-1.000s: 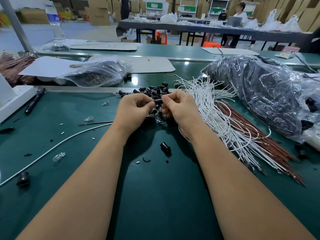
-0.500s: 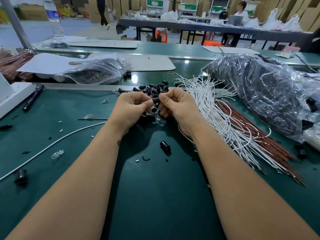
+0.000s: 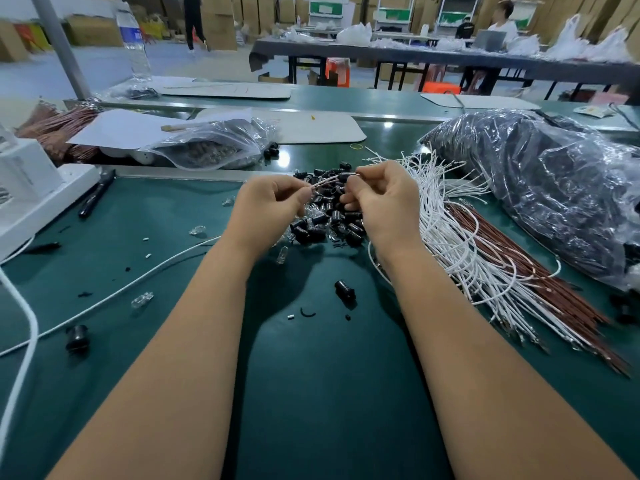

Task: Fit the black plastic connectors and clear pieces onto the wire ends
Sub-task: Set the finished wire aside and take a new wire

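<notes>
Left hand (image 3: 273, 202) and right hand (image 3: 382, 199) each pinch one wire pair (image 3: 325, 182) stretched between them, above black connector pile (image 3: 325, 220).

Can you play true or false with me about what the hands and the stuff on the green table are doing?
1. Both hands pinch thin wires between them. True: the left hand and right hand hold the wires.
2. The pile of black connectors sits inside a box. False: it lies loose on the table.
3. White wires lie right of the hands. True.
4. The water bottle has tipped over. False: it stands upright.
</notes>
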A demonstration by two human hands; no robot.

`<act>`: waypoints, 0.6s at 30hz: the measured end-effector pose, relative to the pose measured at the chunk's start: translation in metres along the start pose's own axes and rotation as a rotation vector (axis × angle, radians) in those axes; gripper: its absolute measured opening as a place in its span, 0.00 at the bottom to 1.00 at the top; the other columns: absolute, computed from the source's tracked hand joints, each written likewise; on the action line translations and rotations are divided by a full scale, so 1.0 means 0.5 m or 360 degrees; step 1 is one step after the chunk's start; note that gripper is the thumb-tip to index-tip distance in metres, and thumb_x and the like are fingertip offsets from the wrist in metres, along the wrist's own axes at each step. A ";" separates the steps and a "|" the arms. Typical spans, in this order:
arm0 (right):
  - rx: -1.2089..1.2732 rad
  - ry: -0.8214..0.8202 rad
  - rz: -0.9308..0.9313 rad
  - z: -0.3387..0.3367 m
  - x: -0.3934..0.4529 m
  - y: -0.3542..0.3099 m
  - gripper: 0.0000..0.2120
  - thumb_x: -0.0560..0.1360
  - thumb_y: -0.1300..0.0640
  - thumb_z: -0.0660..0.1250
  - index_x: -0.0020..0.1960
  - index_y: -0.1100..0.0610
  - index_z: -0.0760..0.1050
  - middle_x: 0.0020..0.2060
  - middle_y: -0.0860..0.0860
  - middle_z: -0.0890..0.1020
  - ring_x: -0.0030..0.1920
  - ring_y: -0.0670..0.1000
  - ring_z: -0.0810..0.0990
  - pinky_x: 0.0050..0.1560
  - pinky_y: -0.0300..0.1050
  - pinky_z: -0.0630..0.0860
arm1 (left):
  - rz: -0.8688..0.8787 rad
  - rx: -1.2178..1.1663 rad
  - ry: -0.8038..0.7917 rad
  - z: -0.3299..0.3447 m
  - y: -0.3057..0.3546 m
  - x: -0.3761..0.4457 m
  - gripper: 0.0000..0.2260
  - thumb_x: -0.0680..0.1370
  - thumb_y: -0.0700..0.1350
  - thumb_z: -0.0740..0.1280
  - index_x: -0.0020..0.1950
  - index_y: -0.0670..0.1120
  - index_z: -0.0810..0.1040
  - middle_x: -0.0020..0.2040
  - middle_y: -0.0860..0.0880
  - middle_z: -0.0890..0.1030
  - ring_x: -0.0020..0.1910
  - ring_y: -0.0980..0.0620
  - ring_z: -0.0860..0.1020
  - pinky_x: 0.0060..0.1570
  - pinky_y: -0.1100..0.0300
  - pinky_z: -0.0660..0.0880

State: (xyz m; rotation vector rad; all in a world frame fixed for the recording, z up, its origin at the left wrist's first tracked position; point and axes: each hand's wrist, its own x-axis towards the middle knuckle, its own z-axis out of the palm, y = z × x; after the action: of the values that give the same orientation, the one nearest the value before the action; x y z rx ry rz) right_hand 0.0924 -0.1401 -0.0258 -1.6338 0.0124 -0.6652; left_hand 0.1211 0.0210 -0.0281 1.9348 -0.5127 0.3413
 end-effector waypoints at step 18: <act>-0.0775 -0.0036 -0.0418 0.008 -0.012 0.011 0.08 0.77 0.64 0.64 0.55 0.58 0.77 0.39 0.48 0.78 0.40 0.48 0.77 0.40 0.27 0.71 | -0.0251 0.0846 0.1056 -0.241 -0.085 -0.026 0.11 0.77 0.45 0.65 0.54 0.45 0.84 0.49 0.44 0.85 0.49 0.43 0.81 0.43 0.60 0.69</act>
State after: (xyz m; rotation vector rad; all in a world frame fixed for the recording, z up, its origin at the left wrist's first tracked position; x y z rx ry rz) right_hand 0.0910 -0.1351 -0.0336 -2.1345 -0.0620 -0.8928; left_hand 0.1305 0.1487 -0.0192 2.1794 0.1902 1.0488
